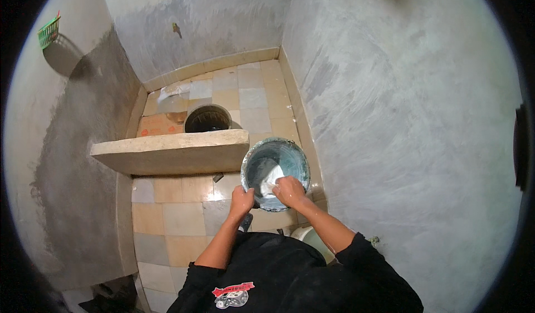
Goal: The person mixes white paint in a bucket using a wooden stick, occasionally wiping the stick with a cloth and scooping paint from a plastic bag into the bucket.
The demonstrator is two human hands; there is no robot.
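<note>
A round bucket (295, 157), bluish and smeared with grey-white residue, is in front of me, just right of the low wall's end. My left hand (242, 200) is closed on its near-left rim. Over the near-right part of the bucket, my right hand (290, 191) has its fingers curled in. Right beside those fingers lies a white mass (272, 179); whether it is powder, paste or a bag I cannot tell. Whitish specks mark both hands. What the right fingers hold, if anything, is hidden.
A low ledge wall (173, 159) juts from the left. Behind it stand a dark bucket (208, 115) and flattened cardboard (159, 124) on tiles. A pale bucket (315, 240) sits by my right side. A tap (176, 30) and a green basket (49, 32) are on the walls.
</note>
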